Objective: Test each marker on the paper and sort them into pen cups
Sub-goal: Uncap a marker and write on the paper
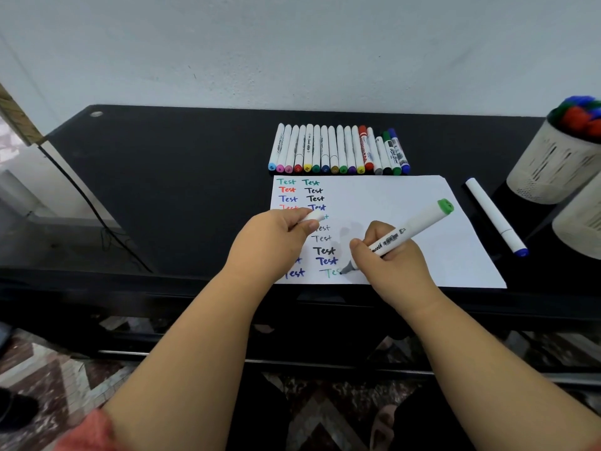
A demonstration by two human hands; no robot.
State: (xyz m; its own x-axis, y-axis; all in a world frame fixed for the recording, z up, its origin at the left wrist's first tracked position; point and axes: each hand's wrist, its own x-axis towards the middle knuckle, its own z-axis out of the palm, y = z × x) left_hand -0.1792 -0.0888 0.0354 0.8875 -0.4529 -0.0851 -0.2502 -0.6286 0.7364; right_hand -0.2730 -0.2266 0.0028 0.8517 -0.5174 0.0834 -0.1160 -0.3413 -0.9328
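A white sheet of paper lies on the black table, covered on its left side with two columns of the word "Test" in several colours. My right hand grips a white marker with a green end, its tip touching the paper at a pale green, partly written "Test" near the bottom edge. My left hand rests over the left column and pinches a white marker cap. A row of several markers lies just behind the paper. Two pale pen cups stand at the right.
A single white marker with a blue end lies on the table between the paper and the cups. The far cup holds markers with red, green and blue caps. A cable runs along the table's left side. A wall rises directly behind the table.
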